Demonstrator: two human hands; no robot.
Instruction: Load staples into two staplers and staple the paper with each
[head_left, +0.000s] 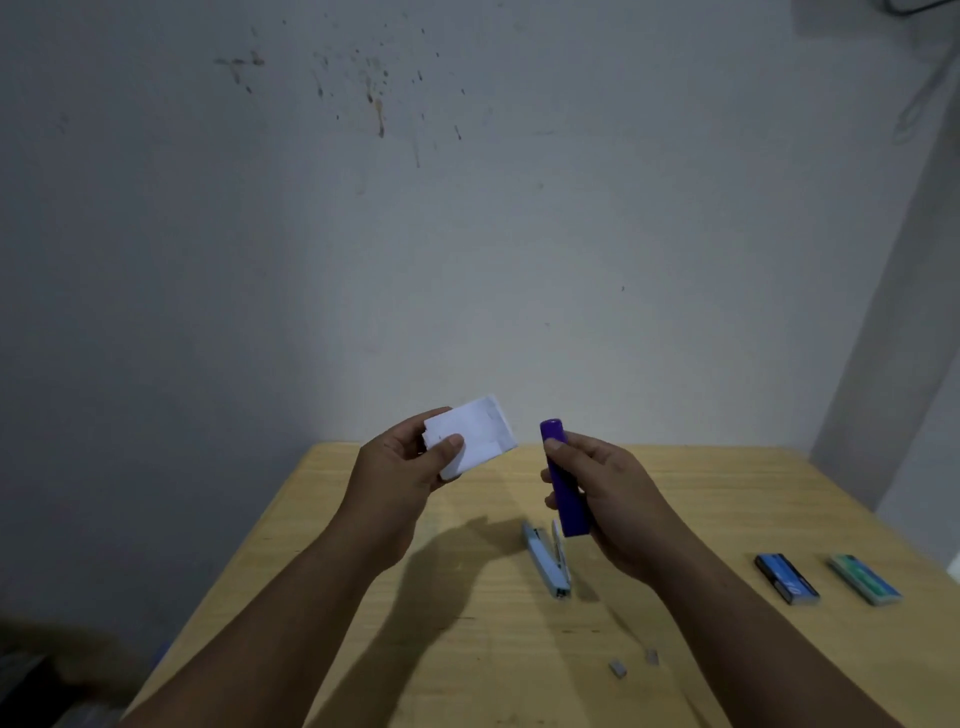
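Note:
My left hand (402, 470) pinches a folded white paper (475, 439) between thumb and fingers, lifted above the far side of the wooden table (467, 623). My right hand (605, 491) grips a purple stapler (563, 480), held upright a little to the right of the paper and apart from it. A light blue stapler (548, 564) lies on the table below the purple one, its top arm hinged open.
A dark blue staple box (787, 578) and a green staple box (865, 579) lie side by side at the table's right. Two small loose staple strips (631, 664) sit near the front. A stained wall rises behind the table.

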